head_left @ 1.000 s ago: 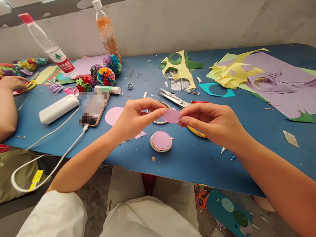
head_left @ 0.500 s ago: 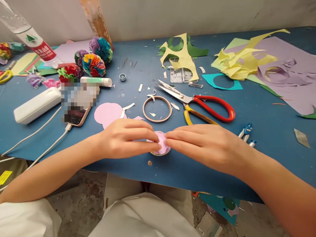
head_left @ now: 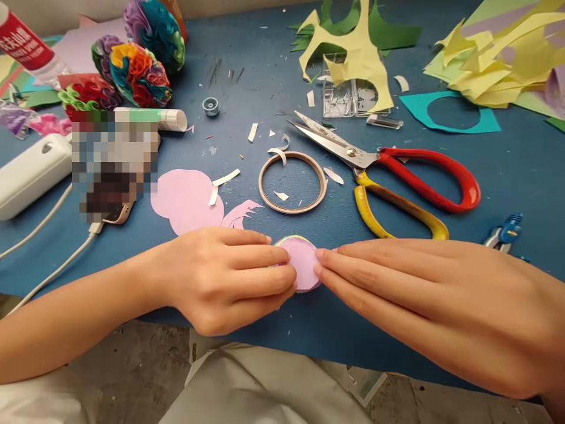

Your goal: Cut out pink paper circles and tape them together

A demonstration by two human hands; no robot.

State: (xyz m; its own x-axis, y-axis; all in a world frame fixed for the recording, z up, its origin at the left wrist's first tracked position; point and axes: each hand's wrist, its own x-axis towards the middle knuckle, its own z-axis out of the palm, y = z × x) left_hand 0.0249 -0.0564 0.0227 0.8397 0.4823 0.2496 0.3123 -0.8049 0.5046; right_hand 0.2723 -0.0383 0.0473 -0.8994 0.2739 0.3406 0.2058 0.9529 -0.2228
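Note:
A round pink paper disc point(head_left: 303, 262) lies near the front of the blue table, with a thin yellowish edge showing along its top; what lies under it is mostly hidden. My left hand point(head_left: 216, 274) grips its left side, fingers curled and closed. From the right, my right hand point(head_left: 424, 294) pinches the disc's edge with its fingertips, the long fingers held together. Overlapping pink paper circles point(head_left: 189, 200) and torn pink scraps point(head_left: 241, 215) lie just beyond my left hand. A tape ring point(head_left: 263, 197) rests behind the disc.
Large scissors point(head_left: 424, 156) with red and yellow handles lie beyond my right hand, near a blue-topped tool point(head_left: 507, 229). Cut yellow paper point(head_left: 353, 70) is at the back. A glue stick point(head_left: 172, 119), a phone point(head_left: 121, 206) on a cable and colourful paper flower balls point(head_left: 139, 76) are left.
The view has moved closer and lower over the table. The pink disc now shows flat and round, where before it looked crumpled or layered between my fingers. Both hands stay at its sides.

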